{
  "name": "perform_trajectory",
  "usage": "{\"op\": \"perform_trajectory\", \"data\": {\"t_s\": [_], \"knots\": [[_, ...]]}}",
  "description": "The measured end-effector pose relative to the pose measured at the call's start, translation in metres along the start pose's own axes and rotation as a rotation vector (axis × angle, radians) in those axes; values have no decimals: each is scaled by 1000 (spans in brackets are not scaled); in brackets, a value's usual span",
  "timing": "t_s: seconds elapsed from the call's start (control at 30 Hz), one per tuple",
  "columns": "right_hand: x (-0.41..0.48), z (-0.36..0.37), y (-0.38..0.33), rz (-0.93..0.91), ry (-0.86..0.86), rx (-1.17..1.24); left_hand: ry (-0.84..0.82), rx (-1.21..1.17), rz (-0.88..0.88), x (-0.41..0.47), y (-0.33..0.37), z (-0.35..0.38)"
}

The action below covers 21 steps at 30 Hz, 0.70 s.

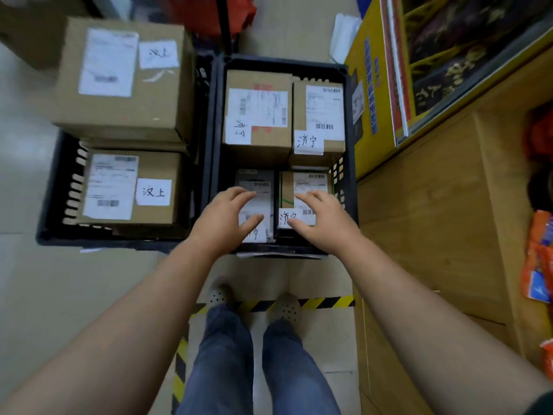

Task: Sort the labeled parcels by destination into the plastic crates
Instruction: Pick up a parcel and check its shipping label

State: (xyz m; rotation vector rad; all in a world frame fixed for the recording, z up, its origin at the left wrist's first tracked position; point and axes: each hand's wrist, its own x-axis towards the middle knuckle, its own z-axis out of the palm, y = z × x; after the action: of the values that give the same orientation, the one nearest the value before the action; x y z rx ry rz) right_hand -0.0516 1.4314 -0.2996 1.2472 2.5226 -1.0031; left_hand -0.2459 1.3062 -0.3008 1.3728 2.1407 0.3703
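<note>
Two black plastic crates stand side by side on the floor. The right crate (348, 163) holds several labeled cardboard parcels: two tall ones at the back (257, 115) (318, 121) and two small ones at the front. My left hand (229, 218) hovers with spread fingers over the front-left small parcel (260, 187). Over the front-right small parcel (311, 181) my right hand (321, 217) is spread the same way. Neither hand grips anything. The left crate (57, 187) holds a labeled box (128, 187), with a bigger box (122, 76) stacked behind it.
A wooden counter (434, 211) runs along the right, with a yellow printed carton (389, 70) leaning beside the right crate. Yellow-black hazard tape (326, 302) marks the floor by my feet. Orange packets (538, 259) lie at the far right.
</note>
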Motion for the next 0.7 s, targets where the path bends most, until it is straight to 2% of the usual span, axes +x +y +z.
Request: {"op": "perform_trajectory", "data": {"t_s": [0.23,0.47,0.7], "knots": [[-40,-113,-95,-132,194,66,243,-1,106,-41,52,-145],[-91,-229,-176,-234,524,121,426,-23,321,-68,114,-274],[-144,-273,-211,-120,779,86,398,-4,612,-57,158,-345]]}}
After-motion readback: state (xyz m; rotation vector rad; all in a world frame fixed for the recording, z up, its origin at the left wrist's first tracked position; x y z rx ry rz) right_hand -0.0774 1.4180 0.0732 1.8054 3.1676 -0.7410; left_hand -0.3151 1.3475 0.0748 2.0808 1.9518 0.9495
